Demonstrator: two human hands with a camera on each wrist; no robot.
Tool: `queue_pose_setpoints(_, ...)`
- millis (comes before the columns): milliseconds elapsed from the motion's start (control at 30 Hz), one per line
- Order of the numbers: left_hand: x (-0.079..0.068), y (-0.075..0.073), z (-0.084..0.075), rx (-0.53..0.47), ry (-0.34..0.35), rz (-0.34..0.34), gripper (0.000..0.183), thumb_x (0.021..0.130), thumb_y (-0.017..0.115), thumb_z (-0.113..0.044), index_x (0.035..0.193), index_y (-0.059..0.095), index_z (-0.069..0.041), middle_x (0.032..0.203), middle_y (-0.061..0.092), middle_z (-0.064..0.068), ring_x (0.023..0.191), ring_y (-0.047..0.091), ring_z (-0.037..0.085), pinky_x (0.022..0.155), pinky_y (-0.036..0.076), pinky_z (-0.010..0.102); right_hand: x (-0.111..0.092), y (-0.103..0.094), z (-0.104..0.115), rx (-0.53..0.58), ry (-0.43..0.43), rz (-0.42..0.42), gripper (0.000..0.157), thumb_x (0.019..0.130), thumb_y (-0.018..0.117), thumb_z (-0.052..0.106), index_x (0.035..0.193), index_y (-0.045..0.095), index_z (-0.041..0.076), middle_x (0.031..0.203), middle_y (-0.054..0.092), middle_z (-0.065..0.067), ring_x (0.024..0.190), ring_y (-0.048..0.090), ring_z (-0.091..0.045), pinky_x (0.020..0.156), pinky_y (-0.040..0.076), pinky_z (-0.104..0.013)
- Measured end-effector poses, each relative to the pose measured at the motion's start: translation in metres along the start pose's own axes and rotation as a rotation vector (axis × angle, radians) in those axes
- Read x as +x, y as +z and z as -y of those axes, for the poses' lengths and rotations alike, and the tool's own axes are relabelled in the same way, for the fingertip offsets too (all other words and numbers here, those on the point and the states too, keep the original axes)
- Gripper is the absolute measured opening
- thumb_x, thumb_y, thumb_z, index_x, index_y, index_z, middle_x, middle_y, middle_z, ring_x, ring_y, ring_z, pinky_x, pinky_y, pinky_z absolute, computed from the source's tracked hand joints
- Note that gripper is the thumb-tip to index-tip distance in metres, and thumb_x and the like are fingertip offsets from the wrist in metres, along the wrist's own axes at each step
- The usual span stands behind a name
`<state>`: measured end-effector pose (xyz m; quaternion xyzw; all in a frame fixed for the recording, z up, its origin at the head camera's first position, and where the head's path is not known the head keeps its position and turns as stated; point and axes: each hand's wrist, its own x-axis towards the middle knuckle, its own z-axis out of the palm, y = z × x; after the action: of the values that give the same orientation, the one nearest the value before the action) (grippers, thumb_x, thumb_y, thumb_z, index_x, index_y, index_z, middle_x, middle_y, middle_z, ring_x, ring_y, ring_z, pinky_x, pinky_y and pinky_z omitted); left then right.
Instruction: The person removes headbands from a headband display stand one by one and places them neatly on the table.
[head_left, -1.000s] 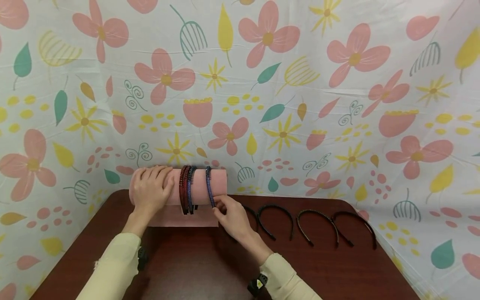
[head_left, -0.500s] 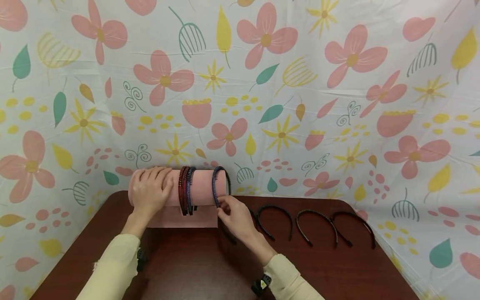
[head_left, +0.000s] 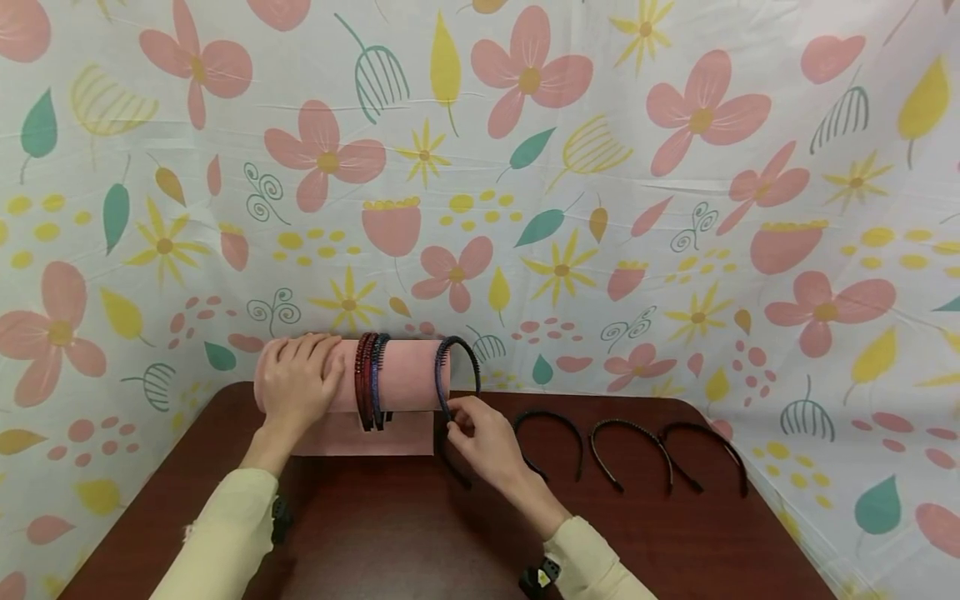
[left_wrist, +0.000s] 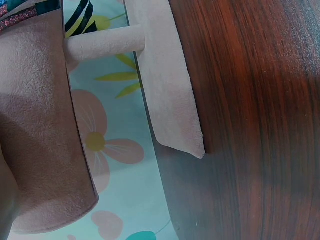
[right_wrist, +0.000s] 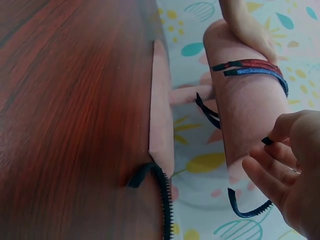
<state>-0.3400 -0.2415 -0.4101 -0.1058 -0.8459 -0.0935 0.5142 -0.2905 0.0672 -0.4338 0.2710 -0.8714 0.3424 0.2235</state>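
Observation:
A pink plush headband stand, a horizontal roll on a post and base, stands toward the back left. My left hand grips its left end, fingers over the top. Red headbands and a blue headband sit side by side mid-roll. At the roll's right end my right hand pinches a dark blue headband near its lower end. Its arch stands mostly past the roll's end. The right wrist view shows one tip between finger and thumb, and the toothed other end hanging free.
To the right, black headbands and a dark beaded headband lie on the brown table. Another black headband lies partly behind my right hand, close to the stand's base. Flowered cloth hangs behind.
My right hand has slid the dark blue headband rightward along the roll to its right end, where most of its arch now shows. My left hand keeps its place on the stand.

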Motion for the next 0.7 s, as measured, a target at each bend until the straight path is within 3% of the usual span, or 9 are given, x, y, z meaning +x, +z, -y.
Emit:
queue_pose_setpoints(467, 0.000, -0.001, 0.000, 0.000, -0.004, 0.009, 0.044, 0.097, 0.043, -0.040, 0.114, 0.073, -0.012, 0.112, 0.072, 0.011, 0.104, 0.065, 0.035, 0.101, 0.041, 0.053, -0.020, -0.017, -0.007, 0.022, -0.055, 0.005, 0.026, 0.086, 0.071, 0.008, 0.111, 0.068, 0.014, 0.084, 0.062, 0.010, 0.074, 0.059, -0.001, 0.068, 0.053, -0.021)
queue_pose_setpoints(700, 0.000, 0.000, 0.000, -0.001, 0.005, -0.006, 0.044, 0.097, 0.043, -0.040, 0.113, 0.074, -0.013, 0.112, 0.072, 0.011, 0.103, 0.066, 0.034, 0.100, 0.042, 0.053, -0.030, -0.024, -0.010, 0.014, -0.025, 0.039, 0.026, 0.085, 0.071, 0.008, 0.110, 0.068, 0.016, 0.081, 0.061, 0.014, 0.071, 0.057, 0.002, 0.066, 0.052, -0.020)
